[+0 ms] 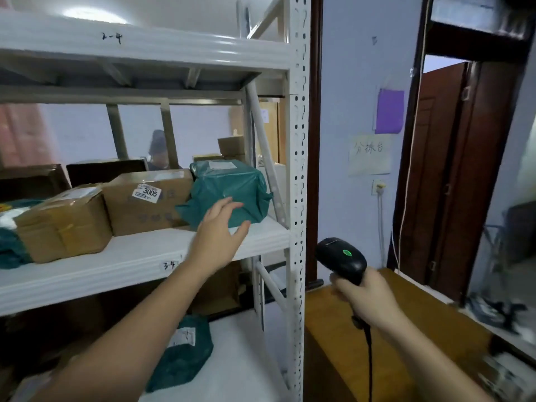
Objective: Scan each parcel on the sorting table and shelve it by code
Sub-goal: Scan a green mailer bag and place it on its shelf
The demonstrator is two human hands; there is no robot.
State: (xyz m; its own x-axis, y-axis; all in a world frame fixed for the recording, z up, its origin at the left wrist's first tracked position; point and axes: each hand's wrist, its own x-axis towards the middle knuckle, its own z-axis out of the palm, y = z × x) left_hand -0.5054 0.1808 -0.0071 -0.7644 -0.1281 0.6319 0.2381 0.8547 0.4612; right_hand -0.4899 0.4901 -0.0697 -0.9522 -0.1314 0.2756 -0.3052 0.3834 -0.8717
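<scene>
Far to the left of the reaching hand, at the edge of the middle shelf point(121, 262), lies part of a teal mailer bag point(11, 250), with a taped cardboard box point(66, 224) touching it. Next comes a larger carton point(145, 201) carrying a sticker that reads 3005, just left of and behind the fingers. The left hand point(220, 230) is stretched over the shelf's front with its fingers spread and straight, holding nothing; the fingertips lie against or just short of the teal-wrapped parcel point(232, 190), and contact cannot be told. That parcel sits at the shelf's right end, directly beyond the hand, beside the white upright post point(298, 169). Below the forearm, on the lower shelf, lies another teal bag point(182, 352).

To the right, the right hand point(368, 297) is wrapped around the handle of a black barcode scanner point(342, 259), whose green light shows, held above a brown wooden table point(406, 329).

Judging from this, several parcels are already shelved and the teal one looks just placed. What remains on the sorting table is out of view, so how much is left cannot be told.
</scene>
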